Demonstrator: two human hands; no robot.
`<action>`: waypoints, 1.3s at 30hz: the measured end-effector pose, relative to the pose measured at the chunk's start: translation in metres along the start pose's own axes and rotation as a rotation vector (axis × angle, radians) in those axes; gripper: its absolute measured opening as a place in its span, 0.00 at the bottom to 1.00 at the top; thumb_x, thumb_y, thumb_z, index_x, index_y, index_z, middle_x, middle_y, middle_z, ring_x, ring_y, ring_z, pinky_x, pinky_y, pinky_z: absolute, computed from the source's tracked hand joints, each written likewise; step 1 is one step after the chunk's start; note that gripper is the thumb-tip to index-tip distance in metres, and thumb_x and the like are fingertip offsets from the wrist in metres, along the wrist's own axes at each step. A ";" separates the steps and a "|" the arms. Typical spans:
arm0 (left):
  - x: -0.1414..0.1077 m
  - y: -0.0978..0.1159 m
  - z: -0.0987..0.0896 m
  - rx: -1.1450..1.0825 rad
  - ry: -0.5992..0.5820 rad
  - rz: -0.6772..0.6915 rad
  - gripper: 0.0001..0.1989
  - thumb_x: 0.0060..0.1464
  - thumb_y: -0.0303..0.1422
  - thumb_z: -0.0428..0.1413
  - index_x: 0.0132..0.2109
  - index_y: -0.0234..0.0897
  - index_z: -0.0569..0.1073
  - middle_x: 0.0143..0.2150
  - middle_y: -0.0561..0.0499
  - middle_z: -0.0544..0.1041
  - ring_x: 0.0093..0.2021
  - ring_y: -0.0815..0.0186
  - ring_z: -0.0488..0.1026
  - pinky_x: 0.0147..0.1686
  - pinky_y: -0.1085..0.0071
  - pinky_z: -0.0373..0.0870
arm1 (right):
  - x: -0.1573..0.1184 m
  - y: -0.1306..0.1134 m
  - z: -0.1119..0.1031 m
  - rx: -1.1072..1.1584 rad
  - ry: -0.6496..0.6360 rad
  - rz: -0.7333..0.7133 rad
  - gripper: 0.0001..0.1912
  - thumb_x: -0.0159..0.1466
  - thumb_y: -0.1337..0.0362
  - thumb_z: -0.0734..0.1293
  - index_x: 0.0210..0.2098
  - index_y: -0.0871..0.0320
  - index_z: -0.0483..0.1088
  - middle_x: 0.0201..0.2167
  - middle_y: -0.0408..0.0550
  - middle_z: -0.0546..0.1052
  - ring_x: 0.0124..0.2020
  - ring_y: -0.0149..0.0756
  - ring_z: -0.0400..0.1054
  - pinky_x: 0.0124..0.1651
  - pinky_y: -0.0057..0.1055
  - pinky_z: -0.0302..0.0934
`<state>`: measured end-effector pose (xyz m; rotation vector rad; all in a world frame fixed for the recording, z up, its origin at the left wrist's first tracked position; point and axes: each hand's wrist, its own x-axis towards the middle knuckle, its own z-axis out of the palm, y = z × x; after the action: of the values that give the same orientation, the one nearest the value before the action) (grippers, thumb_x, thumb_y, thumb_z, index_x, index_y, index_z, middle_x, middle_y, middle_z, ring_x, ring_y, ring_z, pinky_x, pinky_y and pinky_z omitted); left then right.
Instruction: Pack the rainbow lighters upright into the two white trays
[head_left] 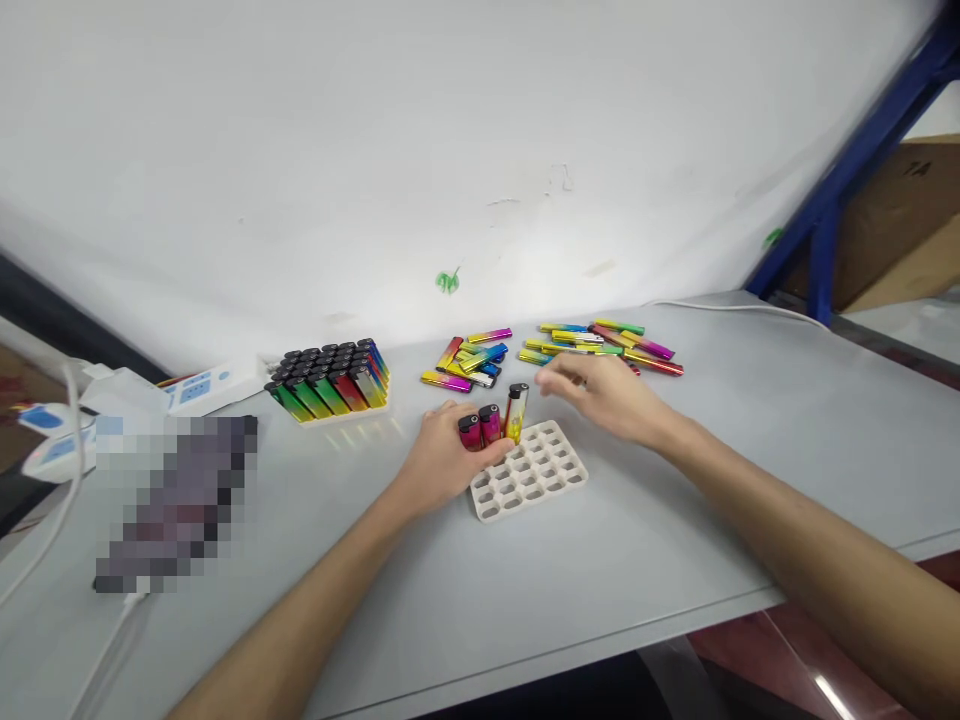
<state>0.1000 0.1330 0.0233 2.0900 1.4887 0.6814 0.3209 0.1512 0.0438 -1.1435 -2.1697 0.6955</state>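
Three lighters stand upright at the back of a white slotted tray (534,492): two magenta ones (490,425) and a silver-yellow one (516,412). Around their left side curls my left hand (442,455), its thumb across the front near the tray's slots; the fingers behind the lighters are mostly hidden. My right hand (592,390) hovers just right of the silver-yellow lighter, thumb and fingers bent but apart, with nothing visible between them. Behind the hands lie two loose piles of shiny coloured lighters, a left pile (469,360) and a right pile (600,343).
A filled tray of upright black-topped lighters (330,380) stands at the back left. Further left are a power strip (199,392), white cables and a blurred dark device (180,500). A white wall rises behind the grey table (675,560); a blue frame (821,240) is at right.
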 end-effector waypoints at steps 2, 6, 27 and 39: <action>-0.001 0.001 -0.002 0.002 -0.002 -0.027 0.18 0.51 0.42 0.61 0.26 0.39 0.62 0.28 0.56 0.67 0.32 0.65 0.66 0.33 0.68 0.59 | 0.003 0.008 -0.005 -0.155 0.097 0.086 0.21 0.68 0.48 0.59 0.36 0.56 0.75 0.36 0.49 0.79 0.38 0.41 0.71 0.40 0.36 0.61; -0.003 0.003 -0.005 0.007 -0.012 -0.041 0.20 0.52 0.43 0.60 0.25 0.39 0.59 0.28 0.56 0.66 0.31 0.66 0.66 0.33 0.68 0.60 | 0.008 0.034 -0.009 -0.586 0.240 0.219 0.18 0.68 0.52 0.60 0.39 0.59 0.75 0.42 0.57 0.78 0.50 0.52 0.67 0.50 0.43 0.59; -0.008 0.008 -0.004 0.005 -0.004 -0.268 0.20 0.44 0.48 0.64 0.34 0.39 0.69 0.37 0.48 0.74 0.36 0.58 0.73 0.32 0.66 0.66 | 0.006 0.046 -0.004 -0.729 0.141 0.261 0.12 0.64 0.62 0.65 0.43 0.59 0.76 0.47 0.59 0.75 0.51 0.53 0.67 0.51 0.45 0.61; -0.005 -0.001 -0.004 -0.052 0.015 -0.148 0.19 0.47 0.49 0.62 0.27 0.39 0.69 0.33 0.53 0.70 0.31 0.65 0.69 0.30 0.69 0.64 | 0.007 0.033 -0.001 -0.343 0.246 -0.011 0.08 0.61 0.59 0.69 0.37 0.55 0.69 0.37 0.49 0.75 0.40 0.43 0.68 0.42 0.39 0.64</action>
<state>0.0954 0.1289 0.0252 1.9182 1.5979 0.6739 0.3360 0.1733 0.0239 -1.3095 -2.1286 0.1651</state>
